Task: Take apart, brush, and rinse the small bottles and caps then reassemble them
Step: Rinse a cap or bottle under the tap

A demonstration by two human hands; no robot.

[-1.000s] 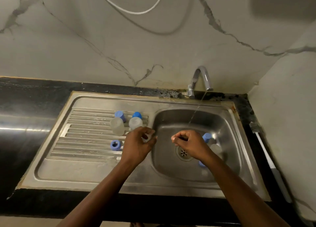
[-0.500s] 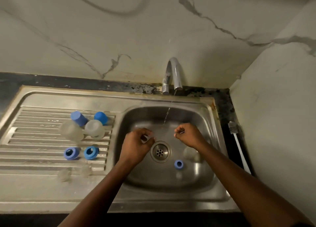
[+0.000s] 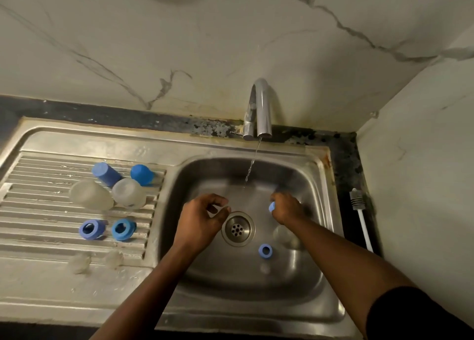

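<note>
Rinsing is in hand: a blue cap is pinched in the right hand; the left hand fingers are curled, contents unclear. Next, the stream at twelve o'clock must be met.

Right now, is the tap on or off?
On. A thin stream of water runs from the tap spout down into the sink basin, between the two hands.

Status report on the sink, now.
Right hand grips a blue piece over the basin. Left hand pinching, contents unclear. Blue ring loose by drain. Tap running.
</note>
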